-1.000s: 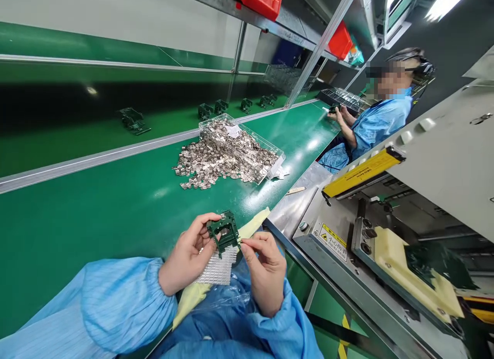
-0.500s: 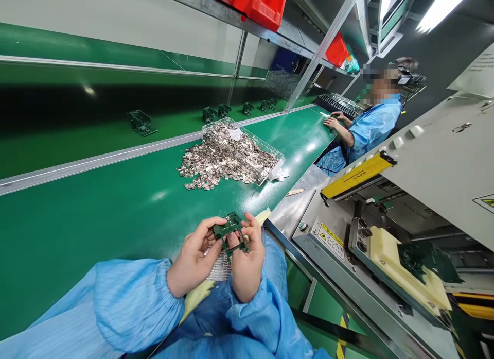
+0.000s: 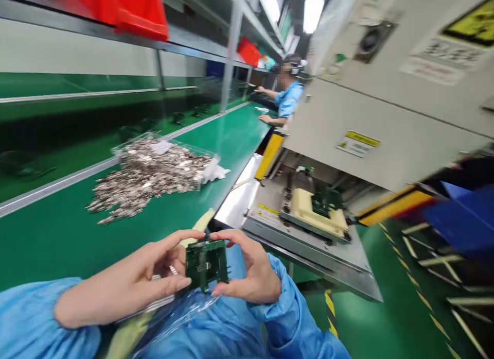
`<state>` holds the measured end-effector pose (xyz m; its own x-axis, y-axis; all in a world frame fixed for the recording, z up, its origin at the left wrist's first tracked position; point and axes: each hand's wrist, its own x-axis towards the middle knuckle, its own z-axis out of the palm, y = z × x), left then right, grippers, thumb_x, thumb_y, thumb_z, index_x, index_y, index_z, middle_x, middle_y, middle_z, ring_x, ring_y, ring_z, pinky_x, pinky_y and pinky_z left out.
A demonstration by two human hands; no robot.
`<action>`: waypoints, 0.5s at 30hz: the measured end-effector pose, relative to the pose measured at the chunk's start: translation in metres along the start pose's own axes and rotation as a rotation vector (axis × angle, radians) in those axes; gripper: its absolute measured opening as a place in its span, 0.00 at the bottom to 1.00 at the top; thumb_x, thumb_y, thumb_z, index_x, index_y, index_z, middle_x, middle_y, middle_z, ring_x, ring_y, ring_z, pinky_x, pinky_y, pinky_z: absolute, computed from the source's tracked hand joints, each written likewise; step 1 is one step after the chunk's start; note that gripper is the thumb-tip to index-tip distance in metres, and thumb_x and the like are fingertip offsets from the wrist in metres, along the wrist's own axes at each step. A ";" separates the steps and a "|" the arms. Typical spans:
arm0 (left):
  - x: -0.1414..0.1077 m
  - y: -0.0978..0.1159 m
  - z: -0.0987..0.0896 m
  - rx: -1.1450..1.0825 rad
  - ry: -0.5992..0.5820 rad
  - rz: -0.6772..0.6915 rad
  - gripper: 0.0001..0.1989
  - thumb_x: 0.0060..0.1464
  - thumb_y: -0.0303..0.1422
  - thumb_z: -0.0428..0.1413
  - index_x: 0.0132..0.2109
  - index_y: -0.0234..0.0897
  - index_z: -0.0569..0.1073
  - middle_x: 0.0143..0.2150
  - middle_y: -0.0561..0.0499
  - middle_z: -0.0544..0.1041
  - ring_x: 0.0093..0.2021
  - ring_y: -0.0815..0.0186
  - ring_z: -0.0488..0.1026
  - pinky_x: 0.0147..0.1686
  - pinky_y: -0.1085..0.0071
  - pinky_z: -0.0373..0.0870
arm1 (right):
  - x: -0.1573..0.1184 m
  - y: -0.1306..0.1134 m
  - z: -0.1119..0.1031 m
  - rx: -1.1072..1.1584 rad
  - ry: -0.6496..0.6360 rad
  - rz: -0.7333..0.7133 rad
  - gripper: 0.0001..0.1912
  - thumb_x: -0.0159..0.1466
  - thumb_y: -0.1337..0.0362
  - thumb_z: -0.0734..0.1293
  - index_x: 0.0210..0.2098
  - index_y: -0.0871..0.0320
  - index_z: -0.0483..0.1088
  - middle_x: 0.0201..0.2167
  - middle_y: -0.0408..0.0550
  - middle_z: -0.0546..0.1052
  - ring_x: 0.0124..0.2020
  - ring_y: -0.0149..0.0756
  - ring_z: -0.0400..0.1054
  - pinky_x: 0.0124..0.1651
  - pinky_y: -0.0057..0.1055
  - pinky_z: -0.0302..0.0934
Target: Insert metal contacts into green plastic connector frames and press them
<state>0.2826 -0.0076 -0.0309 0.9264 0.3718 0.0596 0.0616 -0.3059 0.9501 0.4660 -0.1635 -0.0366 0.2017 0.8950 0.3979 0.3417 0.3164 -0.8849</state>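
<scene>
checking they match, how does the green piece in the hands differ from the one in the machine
The green piece in the hands sits between the left hand and right hand; the green piece in the machine rests on the cream fixture. The held piece is in open view, the machine piece under the housing. Both are dark green.

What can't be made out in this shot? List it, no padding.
Head view:
- Metal strip: mostly hidden behind the left hand and the green frame.
- Green frame: fine detail motion-blurred.
- Metal pieces: too blurred to tell apart.
- Machine warning label: text too blurred to read.
</scene>
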 end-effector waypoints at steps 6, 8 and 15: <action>0.166 0.067 0.078 0.238 -0.123 0.374 0.26 0.50 0.41 0.60 0.54 0.36 0.70 0.55 0.41 0.73 0.54 0.53 0.71 0.52 0.60 0.69 | -0.098 0.007 -0.122 -0.182 1.044 -0.069 0.34 0.55 0.54 0.75 0.57 0.56 0.64 0.54 0.58 0.70 0.54 0.50 0.66 0.55 0.46 0.63; 0.212 0.083 0.121 0.221 -0.120 0.416 0.35 0.44 0.40 0.64 0.58 0.32 0.66 0.61 0.37 0.66 0.61 0.49 0.63 0.60 0.57 0.61 | -0.120 0.006 -0.158 -0.267 1.281 -0.086 0.35 0.54 0.59 0.75 0.58 0.58 0.62 0.56 0.58 0.68 0.57 0.49 0.63 0.60 0.50 0.56; 0.267 0.094 0.185 0.073 -0.115 0.336 0.36 0.42 0.41 0.65 0.56 0.28 0.67 0.47 0.36 0.76 0.49 0.52 0.73 0.50 0.57 0.71 | -0.112 -0.004 -0.224 -0.447 1.148 0.014 0.36 0.51 0.58 0.76 0.55 0.60 0.63 0.53 0.60 0.70 0.55 0.48 0.65 0.60 0.49 0.56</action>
<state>0.6040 -0.0990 0.0177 0.9350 0.1401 0.3259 -0.2308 -0.4574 0.8588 0.6482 -0.3353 -0.0235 0.8201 0.0307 0.5713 0.5721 -0.0286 -0.8197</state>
